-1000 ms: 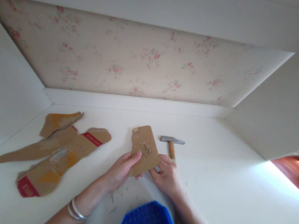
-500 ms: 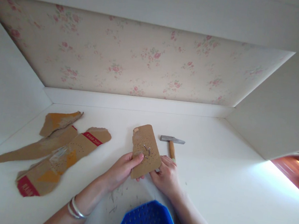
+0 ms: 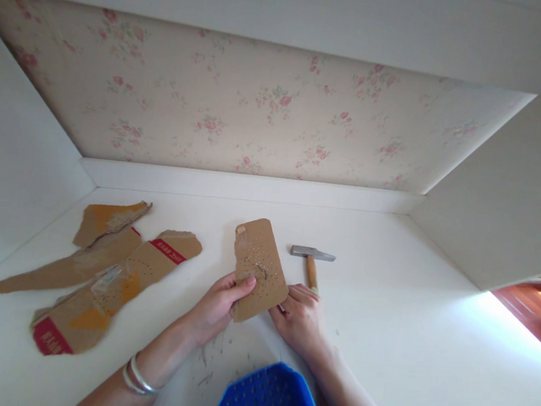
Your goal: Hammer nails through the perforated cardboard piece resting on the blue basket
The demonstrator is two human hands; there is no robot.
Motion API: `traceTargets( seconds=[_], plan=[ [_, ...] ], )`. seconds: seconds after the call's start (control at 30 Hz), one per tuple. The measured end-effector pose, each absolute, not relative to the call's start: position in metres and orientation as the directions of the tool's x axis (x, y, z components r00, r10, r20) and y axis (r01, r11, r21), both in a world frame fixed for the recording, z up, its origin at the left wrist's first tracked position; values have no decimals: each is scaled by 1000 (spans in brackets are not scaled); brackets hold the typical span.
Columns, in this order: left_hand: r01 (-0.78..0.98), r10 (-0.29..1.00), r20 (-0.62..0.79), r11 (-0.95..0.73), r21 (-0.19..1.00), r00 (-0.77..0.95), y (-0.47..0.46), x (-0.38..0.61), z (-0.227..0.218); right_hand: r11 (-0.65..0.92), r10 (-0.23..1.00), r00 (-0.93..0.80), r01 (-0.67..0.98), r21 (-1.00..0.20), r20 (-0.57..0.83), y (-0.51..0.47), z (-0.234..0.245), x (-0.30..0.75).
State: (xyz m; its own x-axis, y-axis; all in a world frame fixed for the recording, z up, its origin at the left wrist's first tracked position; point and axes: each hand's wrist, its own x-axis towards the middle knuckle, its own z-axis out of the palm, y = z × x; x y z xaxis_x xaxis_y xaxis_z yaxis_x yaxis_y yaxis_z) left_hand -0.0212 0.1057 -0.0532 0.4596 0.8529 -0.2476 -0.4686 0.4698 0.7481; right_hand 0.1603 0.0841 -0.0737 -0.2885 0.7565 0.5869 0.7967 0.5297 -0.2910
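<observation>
The left hand [image 3: 213, 304] pinches a perforated cardboard piece [image 3: 262, 244] over a white desk [image 3: 410, 349], thumb across its face near the lower left edge. At its lower right corner, the right hand [image 3: 305, 318] curls its fingers [image 3: 300, 292], their grip unclear, partly hiding a hammer [image 3: 311, 271].

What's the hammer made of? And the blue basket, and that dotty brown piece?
Hammer: the head looks like metal, grey with a dull shine; the handle looks like wood, brown and smooth.

Blue basket: probably plastic, since it's one even, bright colour with a slight sheen.

Dotty brown piece: almost surely cardboard, matte brown with a ragged left edge.
</observation>
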Motion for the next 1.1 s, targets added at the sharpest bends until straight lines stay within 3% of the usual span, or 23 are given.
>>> traceTargets(
  seconds=[0.3, 0.53, 0.8, 1.1],
  plan=[
    [-673, 897, -375, 428, 603, 234, 117, -28, -57, 448, 835, -273, 841, -303, 477, 85, -70, 159],
    [-665, 902, -356, 424, 616, 245, 116, -26, -59, 377, 884, -260, 887, -265, 389, 87, -68, 160],
    [-621, 887, -386, 456, 637, 255, 114, -24, -55, 350, 914, -250, 883, -311, 319, 85, -63, 157],
    [-605, 891, -352, 453, 654, 287, 114, -25, -57, 486, 863, -364, 786, -382, 350, 89, -64, 158]
  ],
)
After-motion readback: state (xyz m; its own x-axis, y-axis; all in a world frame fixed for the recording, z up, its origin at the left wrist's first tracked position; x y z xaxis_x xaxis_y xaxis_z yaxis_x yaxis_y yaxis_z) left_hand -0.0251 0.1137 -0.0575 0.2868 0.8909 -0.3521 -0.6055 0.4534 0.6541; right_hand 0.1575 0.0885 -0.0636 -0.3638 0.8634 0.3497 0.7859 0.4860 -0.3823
